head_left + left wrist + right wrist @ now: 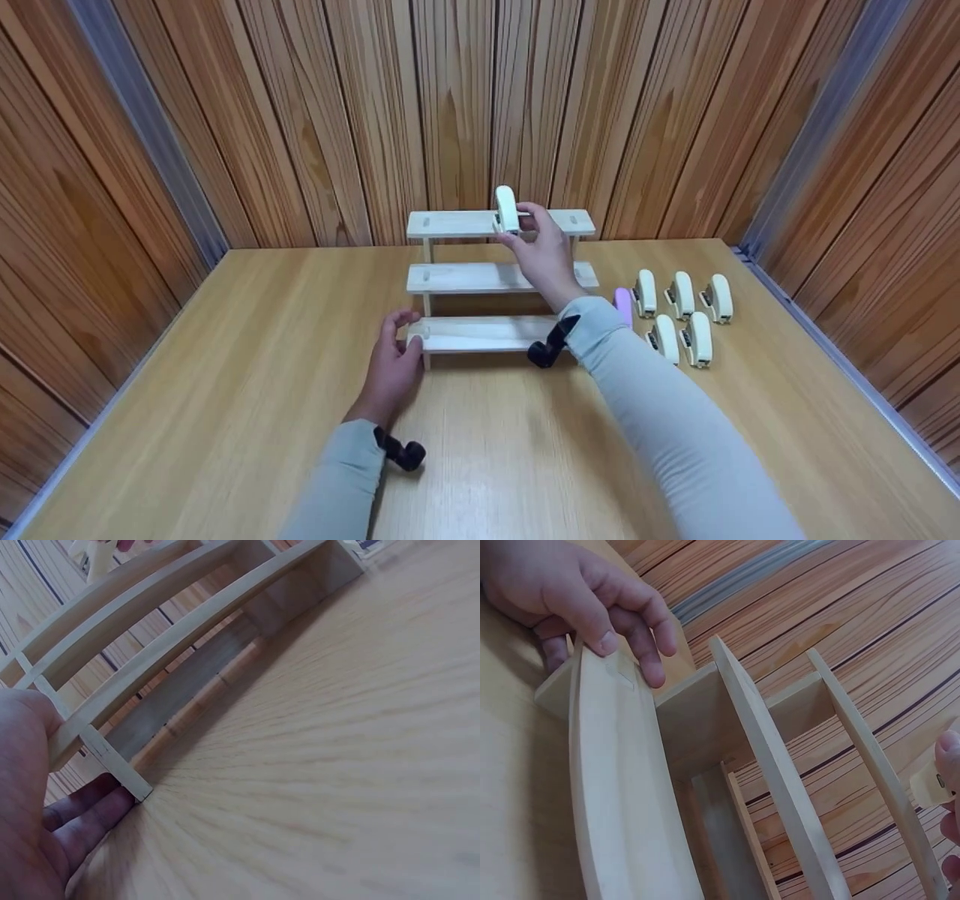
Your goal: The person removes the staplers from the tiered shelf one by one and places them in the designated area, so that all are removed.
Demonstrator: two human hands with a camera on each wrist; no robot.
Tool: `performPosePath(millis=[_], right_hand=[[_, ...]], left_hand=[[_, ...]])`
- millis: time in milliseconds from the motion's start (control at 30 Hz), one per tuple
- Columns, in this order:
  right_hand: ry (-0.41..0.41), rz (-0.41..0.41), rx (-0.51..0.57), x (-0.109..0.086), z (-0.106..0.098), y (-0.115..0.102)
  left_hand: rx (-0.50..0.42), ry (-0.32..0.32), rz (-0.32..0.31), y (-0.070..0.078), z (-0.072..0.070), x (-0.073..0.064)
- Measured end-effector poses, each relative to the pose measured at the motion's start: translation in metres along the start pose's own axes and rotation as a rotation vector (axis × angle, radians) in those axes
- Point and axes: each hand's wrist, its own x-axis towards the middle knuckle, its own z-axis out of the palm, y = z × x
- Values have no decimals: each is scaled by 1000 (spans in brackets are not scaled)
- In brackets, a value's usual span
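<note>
A three-tier wooden rack [474, 279] stands on the table. My right hand [544, 255] pinches a small cream stapler [506, 208] between thumb and fingers. It is held upright and overlaps the top board in the head view; in the right wrist view only part of the stapler [930, 786] shows at the right edge. My left hand [391, 367] holds the left end of the lowest board [480, 343]. From the right wrist view, the left thumb [600, 634] presses on that board's top. Lower fingers [90, 821] lie against the rack's side support in the left wrist view.
Right of the rack stand several cream staplers [679, 295] in two rows. A purple stapler [623, 304] beside them is partly hidden by my right sleeve. Wood-panelled walls [450, 112] enclose the table [300, 337] at the back and both sides.
</note>
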Motion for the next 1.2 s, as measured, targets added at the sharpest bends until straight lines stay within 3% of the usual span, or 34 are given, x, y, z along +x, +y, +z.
performPosePath(millis=[800,1033,1200], right_hand=[[64,-56,-81,-48,-85,45],[102,-88,-102,-60,-110,60],[120,-56,-115,-69,-127,72]], left_hand=[[-18,-4,-33,-1,0,0],[20,6,31,-3,-1,1],[25,3,13,-3,0,2]])
